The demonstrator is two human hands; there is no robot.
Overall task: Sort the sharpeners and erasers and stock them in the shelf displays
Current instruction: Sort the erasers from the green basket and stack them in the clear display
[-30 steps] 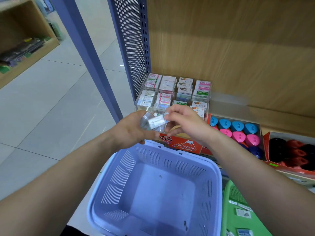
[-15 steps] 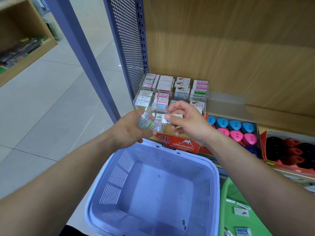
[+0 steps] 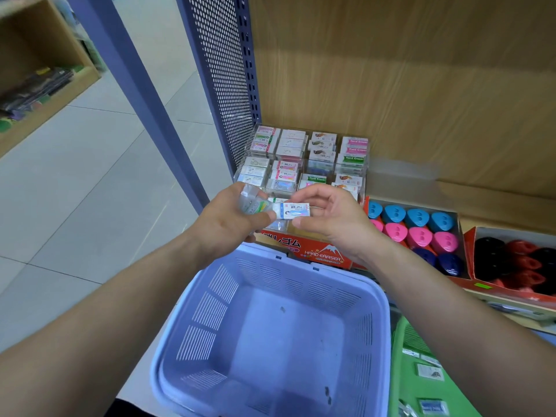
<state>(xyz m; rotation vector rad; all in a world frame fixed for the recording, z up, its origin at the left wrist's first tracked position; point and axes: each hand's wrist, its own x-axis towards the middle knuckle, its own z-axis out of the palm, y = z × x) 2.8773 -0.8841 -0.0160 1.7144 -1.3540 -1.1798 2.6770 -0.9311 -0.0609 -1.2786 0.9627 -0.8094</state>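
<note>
Over the lavender basket's (image 3: 294,260) far rim, an eraser (image 3: 291,210) was pinched by the left hand (image 3: 228,224); the right hand's (image 3: 334,218) grip could not be told.

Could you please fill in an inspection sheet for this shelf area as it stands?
Surface: wooden shelf board, holding the displays.
Job's things: clear acrylic display of boxed erasers; red cardboard eraser box; blue and pink plastic sharpeners; black and red plastic sharpeners.
Clutter: lavender plastic basket; green plastic basket holding loose erasers.
Hands: left hand grips clear-wrapped eraser bundle; right hand pinches white-and-blue sleeved eraser.
Cables: nothing seen.
Surroundings: blue perforated metal upright, tiled floor.
</note>
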